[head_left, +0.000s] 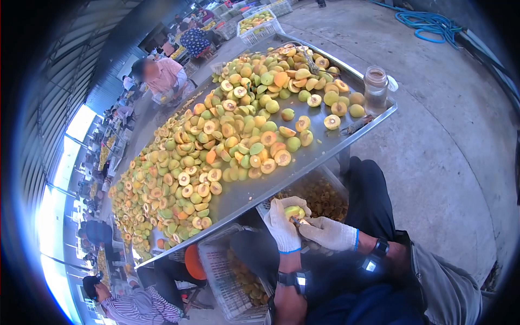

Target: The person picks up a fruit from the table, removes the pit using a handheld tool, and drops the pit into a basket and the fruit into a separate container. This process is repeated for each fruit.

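Both my hands wear pale knit gloves and meet above my lap, over a crate beside the table's edge. My left hand (285,223) is wrapped round a yellow-green fruit piece (294,212). Close against it, my right hand (329,233) is closed on a small tool, whose tip touches the fruit; most of the tool is hidden in the glove. Beyond them, a metal table (238,196) bears a large heap of halved and whole yellow-green fruits (216,141), many halves showing their pits.
A glass jar (375,92) stands at the table's right corner. Crates (216,281) sit below the near edge. A co-worker in a striped top (138,306) sits at lower left; another in pink (165,76) is across the table. A blue hose (428,24) lies on the floor.
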Available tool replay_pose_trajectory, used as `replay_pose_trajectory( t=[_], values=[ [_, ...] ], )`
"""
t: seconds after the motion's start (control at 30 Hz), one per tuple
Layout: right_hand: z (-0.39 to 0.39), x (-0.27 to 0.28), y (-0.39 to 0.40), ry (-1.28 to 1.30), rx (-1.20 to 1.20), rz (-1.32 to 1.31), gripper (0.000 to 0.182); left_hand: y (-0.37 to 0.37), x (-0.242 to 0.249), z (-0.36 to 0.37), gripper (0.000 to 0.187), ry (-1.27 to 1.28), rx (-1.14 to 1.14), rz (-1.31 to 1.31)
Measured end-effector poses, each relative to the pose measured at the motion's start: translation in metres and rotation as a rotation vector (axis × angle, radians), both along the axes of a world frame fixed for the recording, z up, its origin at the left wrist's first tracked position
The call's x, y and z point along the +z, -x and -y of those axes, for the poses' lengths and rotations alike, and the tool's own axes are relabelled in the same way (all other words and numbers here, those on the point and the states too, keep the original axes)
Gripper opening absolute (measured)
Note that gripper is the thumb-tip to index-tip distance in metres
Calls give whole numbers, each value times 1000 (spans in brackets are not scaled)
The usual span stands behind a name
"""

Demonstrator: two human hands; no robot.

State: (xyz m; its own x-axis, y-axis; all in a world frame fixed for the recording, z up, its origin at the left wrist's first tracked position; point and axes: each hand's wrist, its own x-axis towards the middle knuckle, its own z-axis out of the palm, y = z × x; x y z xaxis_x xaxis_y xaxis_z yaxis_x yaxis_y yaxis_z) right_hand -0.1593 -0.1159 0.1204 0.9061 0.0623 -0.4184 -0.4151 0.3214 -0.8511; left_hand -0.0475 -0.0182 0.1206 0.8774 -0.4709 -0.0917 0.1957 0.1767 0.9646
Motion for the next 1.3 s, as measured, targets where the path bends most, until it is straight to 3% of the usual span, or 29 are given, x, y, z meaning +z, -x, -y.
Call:
replay_pose_trajectory(
  t=[0.13, 0.2, 0.33, 0.4, 0.43, 0.53, 0.6, 0.83, 1.0, 1.2, 1.3],
  values=[
    [-9, -9, -3, 249, -124, 87, 46, -3, -3, 6, 62, -39, 9, 18],
    [1, -3, -1, -41, 18, -48, 46, -2, -3, 3, 62, -64, -16, 88],
    [-2, -10, -4, -61, 60, -52, 44, -9, -8, -4, 63, -47, -96, 121],
    [-12, -14, -5, 265, -89, 75, 45, -10, -8, -2, 66, -33, -65, 97],
    [-12, -14, -5, 266, -88, 75, 45, -9, -9, -2, 66, -32, -65, 96],
    [-7, -11, -4, 148, -55, 23, 46, -6, -10, -2, 68, -55, 5, 58],
    [2, -8, -5, -80, 82, -82, 46, -5, -9, -3, 68, -63, -22, 93],
    [-2, -9, -4, -53, 49, -25, 44, -4, -5, -2, 68, -29, -10, 121],
    [11, -6, 0, -308, 143, -26, 45, -5, -4, -3, 69, 54, -127, 168],
    [7, -11, -1, -158, 107, -31, 45, -12, -11, -2, 69, 74, -219, 74],
    [11, -12, 1, -284, 141, -45, 50, -9, -6, -2, 69, -39, -231, 122]
  ],
)
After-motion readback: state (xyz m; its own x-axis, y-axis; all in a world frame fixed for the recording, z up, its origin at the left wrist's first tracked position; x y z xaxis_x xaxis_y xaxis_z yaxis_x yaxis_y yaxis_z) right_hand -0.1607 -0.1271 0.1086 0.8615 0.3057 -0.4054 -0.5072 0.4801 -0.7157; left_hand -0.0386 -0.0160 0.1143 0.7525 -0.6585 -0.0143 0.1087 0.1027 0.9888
